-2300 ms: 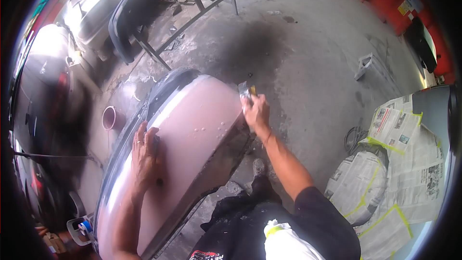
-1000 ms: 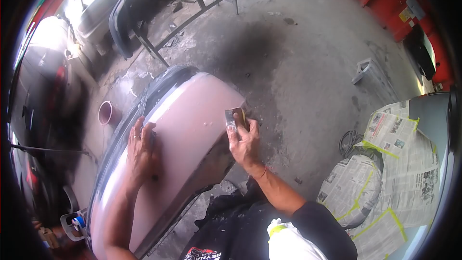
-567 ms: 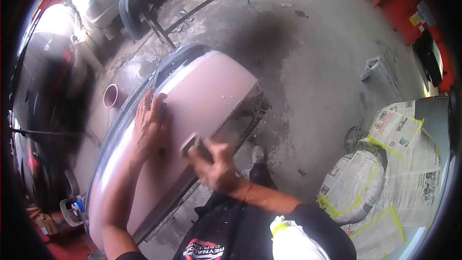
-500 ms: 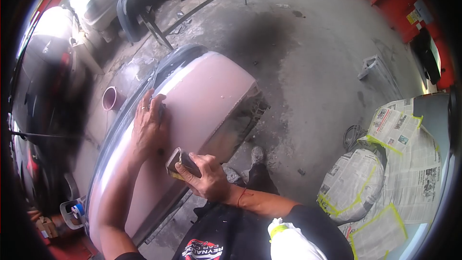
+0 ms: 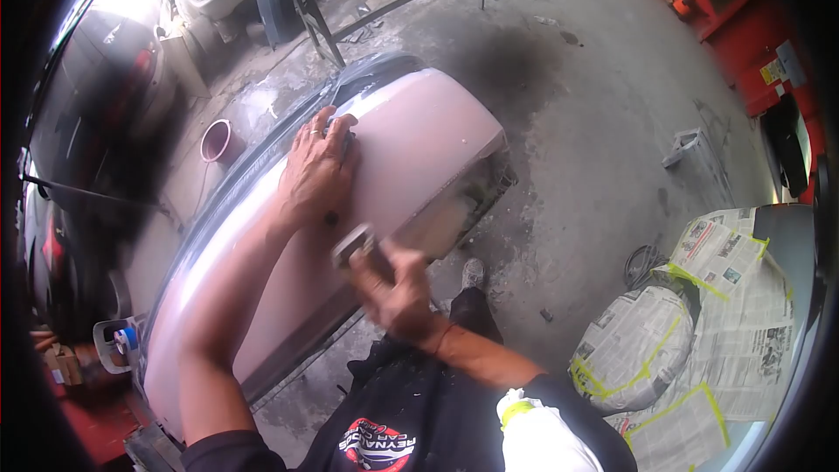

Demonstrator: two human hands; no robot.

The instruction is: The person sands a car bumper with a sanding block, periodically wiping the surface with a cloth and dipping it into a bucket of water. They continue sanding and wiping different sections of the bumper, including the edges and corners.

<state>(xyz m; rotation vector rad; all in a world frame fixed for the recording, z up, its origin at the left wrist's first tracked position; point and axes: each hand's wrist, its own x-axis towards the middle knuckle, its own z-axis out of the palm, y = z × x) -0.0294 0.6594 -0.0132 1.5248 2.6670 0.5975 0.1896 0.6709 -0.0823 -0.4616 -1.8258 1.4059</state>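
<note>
A long, curved car bumper [image 5: 428, 135], coated in pale pink primer with a dark grey edge, runs diagonally in front of me. My left hand [image 5: 316, 170] rests on its upper part, fingers bent over a small grey-blue piece that is mostly hidden; I cannot tell what it is. My right hand [image 5: 393, 288], smeared by motion, grips a sanding block [image 5: 354, 246] at the bumper's near side, lower than my left hand. A round dark spot [image 5: 330, 218] marks the pink surface between the two hands.
A pink bucket [image 5: 218, 142] stands on the floor beyond the bumper. Dark cars [image 5: 87, 114] are at the left, a metal stand [image 5: 393, 9] at the back. Newspaper-masked parts [image 5: 634, 345] with yellow-green tape lie at the right. A grey bracket-like piece [image 5: 690, 150] sits on the floor.
The view has shifted, so the bumper sits further right. My right hand and the sanding block now blur with movement; the block's angle has changed. My left hand stays on the bumper.
</note>
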